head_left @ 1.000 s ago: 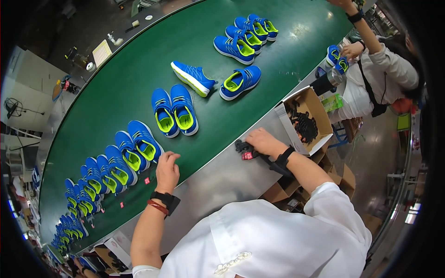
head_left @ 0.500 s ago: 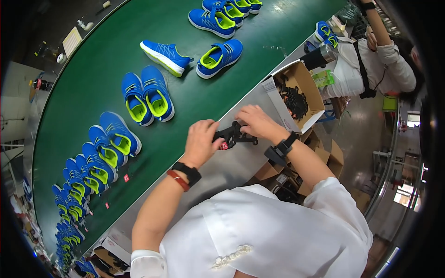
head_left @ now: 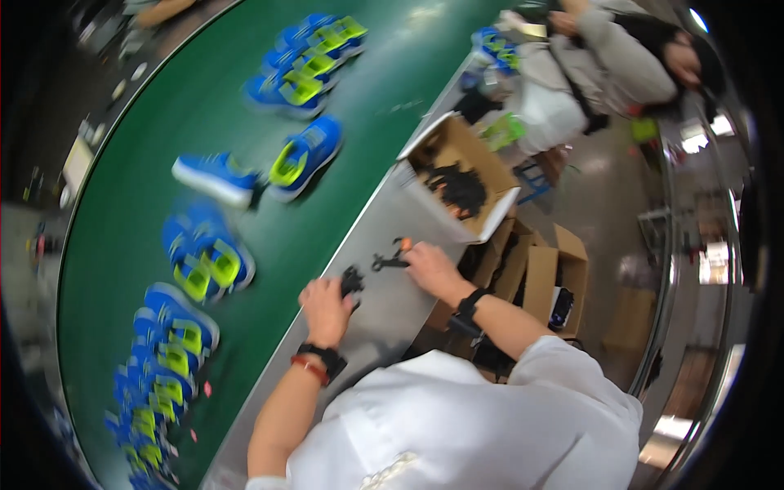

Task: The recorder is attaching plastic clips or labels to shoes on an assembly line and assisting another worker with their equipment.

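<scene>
Over the grey metal ledge, my left hand (head_left: 326,311) is closed around a small bunch of black plastic hangers (head_left: 352,282), which jut out beyond its fingers. To its right, my right hand (head_left: 434,267) pinches a single black plastic hanger (head_left: 390,263) with a ring-like end. An orange bit (head_left: 404,243) shows at those right fingertips. A gap separates the two hands. Just beyond the right hand stands an open cardboard box (head_left: 437,208), holding a pile of similar black pieces (head_left: 459,189) with some orange among them. Motion blur softens the details.
Blue and lime shoes stand in rows on the green belt (head_left: 269,245); the nearest pair (head_left: 208,257) is left of my left hand. One shoe (head_left: 214,178) lies tipped over. More cartons (head_left: 555,273) stand below the ledge at right. Another person (head_left: 563,90) sits beyond the box.
My hands, earlier close together on the black hangers, have moved apart, each with some of them. The view has turned, and the shoes and box appear farther left and lower.
</scene>
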Tool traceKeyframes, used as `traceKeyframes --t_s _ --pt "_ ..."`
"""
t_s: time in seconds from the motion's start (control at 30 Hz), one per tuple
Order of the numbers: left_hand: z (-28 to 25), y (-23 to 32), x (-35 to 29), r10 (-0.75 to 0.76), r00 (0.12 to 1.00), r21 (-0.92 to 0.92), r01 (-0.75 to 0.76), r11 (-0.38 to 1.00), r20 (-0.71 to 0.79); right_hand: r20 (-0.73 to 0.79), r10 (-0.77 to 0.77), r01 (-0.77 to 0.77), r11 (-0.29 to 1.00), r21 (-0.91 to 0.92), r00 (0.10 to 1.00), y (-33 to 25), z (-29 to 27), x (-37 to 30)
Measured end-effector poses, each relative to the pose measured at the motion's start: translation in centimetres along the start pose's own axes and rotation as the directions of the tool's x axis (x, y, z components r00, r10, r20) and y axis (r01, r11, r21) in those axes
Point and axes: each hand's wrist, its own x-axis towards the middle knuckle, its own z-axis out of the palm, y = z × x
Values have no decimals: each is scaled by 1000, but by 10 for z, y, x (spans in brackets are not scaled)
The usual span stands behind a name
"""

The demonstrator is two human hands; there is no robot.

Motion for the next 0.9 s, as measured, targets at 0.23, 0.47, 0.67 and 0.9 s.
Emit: traceKeyframes --t_s 0.23,0.47,0.67,0.9 --pt "1 1 -25 5 998 98 -12 995 70 -117 267 -257 962 92 956 13 11 7" --pt "15 -5 -60 37 995 103 -47 994 91 -245 367 -350 930 109 897 10 15 30" --pt "8 -3 -57 36 996 37 -39 999 78 -183 118 -115 993 28 976 -31 12 22" --pt "3 -6 -55 38 995 -31 -35 999 96 -180 -176 209 961 183 968 -81 31 0"
